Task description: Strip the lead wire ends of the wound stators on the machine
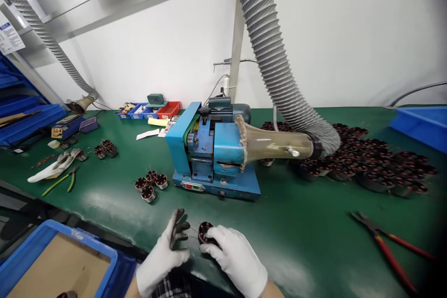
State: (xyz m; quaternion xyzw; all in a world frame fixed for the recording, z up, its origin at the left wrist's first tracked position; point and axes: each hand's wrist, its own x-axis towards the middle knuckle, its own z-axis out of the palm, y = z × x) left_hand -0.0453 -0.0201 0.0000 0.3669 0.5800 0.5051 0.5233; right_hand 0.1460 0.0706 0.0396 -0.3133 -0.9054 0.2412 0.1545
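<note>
My right hand (235, 256), in a white glove, grips a small round motor stator (205, 230) with dark and copper-coloured windings. Thin wire leads stick out from the stator to the left. Beside those leads is my left hand (169, 247), also gloved in white, with dark stained fingers held apart and nothing visibly in them. Just beyond my hands, several more stators (148, 193) stand in a group on the green table (115, 209). Behind them stands a blue motor-driven machine (213, 153).
A clear funnel (275, 143) on the machine joins a grey hose (275, 51). Many stators (377, 163) fill the back right, near red-handled pliers (380, 242). Green-handled pliers (64, 182) and a white glove (56, 167) lie left. A blue bin (113, 258) sits low at left.
</note>
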